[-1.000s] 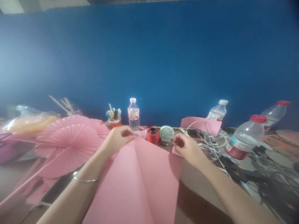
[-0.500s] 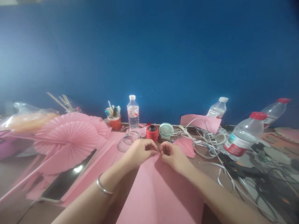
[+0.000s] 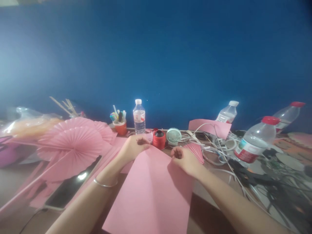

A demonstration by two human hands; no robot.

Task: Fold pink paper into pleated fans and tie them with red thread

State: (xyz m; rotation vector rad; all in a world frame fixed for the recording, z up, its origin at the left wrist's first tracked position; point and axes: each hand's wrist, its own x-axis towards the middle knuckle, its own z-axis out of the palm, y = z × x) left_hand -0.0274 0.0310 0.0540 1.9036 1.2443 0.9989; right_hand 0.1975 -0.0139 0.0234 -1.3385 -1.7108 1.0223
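Note:
A large sheet of pink paper (image 3: 151,195) lies between my forearms, its far edge raised toward my fingers. My left hand (image 3: 134,146) grips the sheet's far left corner, fingertips pinched at the edge. On the far right corner, my right hand (image 3: 184,157) is curled, thumb and fingers closed on the paper. Just beyond the sheet stand a red spool of thread (image 3: 159,140) and a small pale green fan (image 3: 174,136). A small pleated pink paper piece (image 3: 195,151) lies beside my right hand, partly covered by it.
Pleated pink paper fans (image 3: 73,146) and a dark phone (image 3: 70,187) lie at left. A cup of pens (image 3: 120,126) and a water bottle (image 3: 139,117) stand at the back. Tangled white cables (image 3: 226,143) and a large red-capped bottle (image 3: 257,139) crowd the right.
My hands have moved apart, the left going left and the right slightly right. The far edge of the pink paper now spreads between them, and the sheet has shifted left.

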